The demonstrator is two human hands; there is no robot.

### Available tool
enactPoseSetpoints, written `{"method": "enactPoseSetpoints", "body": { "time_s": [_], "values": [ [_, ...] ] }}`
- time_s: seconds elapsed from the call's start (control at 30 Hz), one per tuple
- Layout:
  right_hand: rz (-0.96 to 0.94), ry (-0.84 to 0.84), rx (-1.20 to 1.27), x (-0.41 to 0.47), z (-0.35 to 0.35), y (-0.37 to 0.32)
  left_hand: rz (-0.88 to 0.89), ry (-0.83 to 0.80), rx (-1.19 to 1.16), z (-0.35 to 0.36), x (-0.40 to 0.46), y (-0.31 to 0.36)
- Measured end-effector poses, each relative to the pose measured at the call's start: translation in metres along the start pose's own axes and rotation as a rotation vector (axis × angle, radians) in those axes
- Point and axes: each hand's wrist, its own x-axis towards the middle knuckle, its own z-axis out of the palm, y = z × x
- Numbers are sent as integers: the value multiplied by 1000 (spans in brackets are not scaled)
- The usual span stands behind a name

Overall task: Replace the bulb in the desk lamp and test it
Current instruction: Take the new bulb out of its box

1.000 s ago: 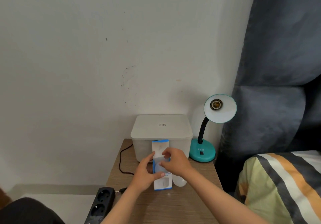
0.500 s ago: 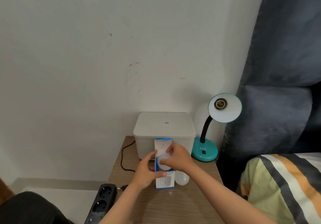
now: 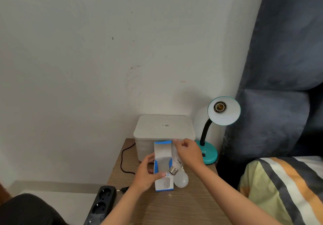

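Observation:
A teal desk lamp [image 3: 208,155] stands at the back right of the wooden bedside table [image 3: 183,205]. Its shade [image 3: 225,114] faces me and the socket [image 3: 220,106] is empty. My left hand [image 3: 146,174] grips a blue and white bulb box [image 3: 162,184] that stands upright with its top flap open. My right hand [image 3: 187,152] holds a white bulb [image 3: 175,163] just outside the box, its metal screw base pointing down. A second white bulb [image 3: 181,180] lies on the table right of the box.
A white lidded plastic bin [image 3: 162,128] sits against the wall behind the box. A black power strip [image 3: 102,202] hangs off the table's left front, with a black cord [image 3: 123,160] and plug nearby. A bed with a striped cover [image 3: 283,188] and a dark headboard [image 3: 279,67] is on the right.
My right hand has drawn the white bulb up and out of the box, so its screw base now shows. My left hand still holds the box upright.

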Motion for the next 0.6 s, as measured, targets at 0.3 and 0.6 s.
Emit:
{"method": "enactPoseSetpoints", "body": {
  "time_s": [0.3,0.6],
  "values": [
    [-123,-237,-429,-15,-1,16,-50,28,16,4,0,-6],
    [-249,-278,-552,-21,3,21,-23,9,59,4,-1,-6]
  ]
}}
